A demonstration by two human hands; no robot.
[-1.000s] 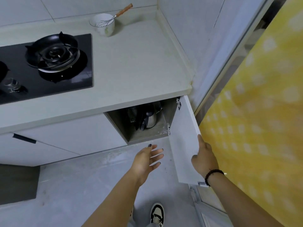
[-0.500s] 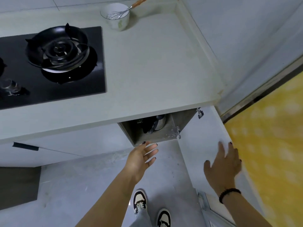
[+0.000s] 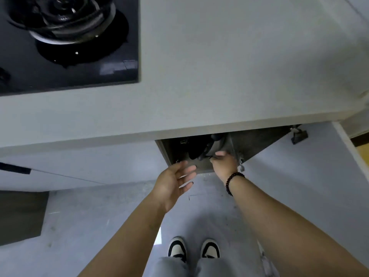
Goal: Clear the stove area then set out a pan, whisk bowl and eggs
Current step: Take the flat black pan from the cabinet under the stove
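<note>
Both hands (image 3: 199,168) at open cabinet (image 3: 257,140) mouth

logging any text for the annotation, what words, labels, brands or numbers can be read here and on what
None can be read.
Pale sticker on the black gas hob, near its right front corner: print too blurred to read.
Gas burner: a faint mark on the ring, too small to read.
Sneakers: no legible logo.

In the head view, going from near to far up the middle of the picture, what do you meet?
Shoes → floor → left hand → open cupboard → countertop.
</note>
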